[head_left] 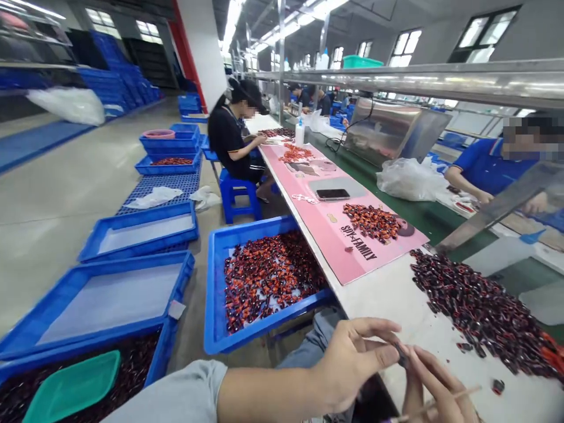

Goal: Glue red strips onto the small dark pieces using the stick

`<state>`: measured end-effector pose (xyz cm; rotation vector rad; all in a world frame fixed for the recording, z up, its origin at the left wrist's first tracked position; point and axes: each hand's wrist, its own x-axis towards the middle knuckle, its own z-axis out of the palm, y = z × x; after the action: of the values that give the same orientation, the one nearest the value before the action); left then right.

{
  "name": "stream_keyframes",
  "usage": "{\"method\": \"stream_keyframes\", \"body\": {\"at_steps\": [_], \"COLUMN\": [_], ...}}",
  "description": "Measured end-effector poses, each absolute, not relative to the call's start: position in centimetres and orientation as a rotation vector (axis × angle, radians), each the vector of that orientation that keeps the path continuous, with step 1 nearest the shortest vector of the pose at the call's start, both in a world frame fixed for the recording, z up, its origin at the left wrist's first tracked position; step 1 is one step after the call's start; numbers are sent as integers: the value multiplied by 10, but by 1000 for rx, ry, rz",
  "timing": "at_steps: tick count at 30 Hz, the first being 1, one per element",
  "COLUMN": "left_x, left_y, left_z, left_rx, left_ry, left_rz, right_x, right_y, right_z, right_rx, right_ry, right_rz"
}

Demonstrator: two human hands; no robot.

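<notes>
My left hand [352, 361] reaches in from the lower left, its fingertips pinched on a small dark glossy piece [402, 356]. My right hand [440, 390] meets it from the right, its thumb and fingertips touching the same piece. Across the right fingers lies a thin wooden stick [460, 395], held in that hand. Both hands are over the near edge of the white table [383, 305]. To their right spreads a heap of dark, red-edged small pieces [476, 305]. One loose piece [497, 386] lies apart from it. The pinched piece is mostly covered by fingers.
A pink mat [317, 235] bears a phone [332, 194] and a pile of orange-black pieces [372, 222]. Left of the table, a blue tray [211, 294] holds many more. Other blue trays [110, 294] line the floor. One co-worker [235, 132] sits ahead, another [493, 164] across.
</notes>
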<state>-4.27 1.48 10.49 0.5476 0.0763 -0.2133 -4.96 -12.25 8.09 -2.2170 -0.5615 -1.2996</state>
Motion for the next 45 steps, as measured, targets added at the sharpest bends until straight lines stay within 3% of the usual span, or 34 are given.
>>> {"method": "stream_keyframes", "body": {"at_steps": [8,16,30,39,45], "left_x": [-26,-39,-47,-40,-50], "left_y": [74,92,78,88,74], "left_z": [112,106,109,119,115], "left_rx": [644,1004,1243,1506,1486], "left_ry": [138,-107,-197,-725,-778], "left_rz": [-208,214,295,528,548], "right_x": [-25,-39,-55,-69,-79], "right_y": [-64,-41,-67,-77,-78], "right_z": [97,110,118,114,117], "right_rx": [-2105,-1795,-1940,-1843,-1829], "right_ry": [-530,-563,-786,-655,-718], "right_rz": [-1068,-721,-733,-604,-728]}}
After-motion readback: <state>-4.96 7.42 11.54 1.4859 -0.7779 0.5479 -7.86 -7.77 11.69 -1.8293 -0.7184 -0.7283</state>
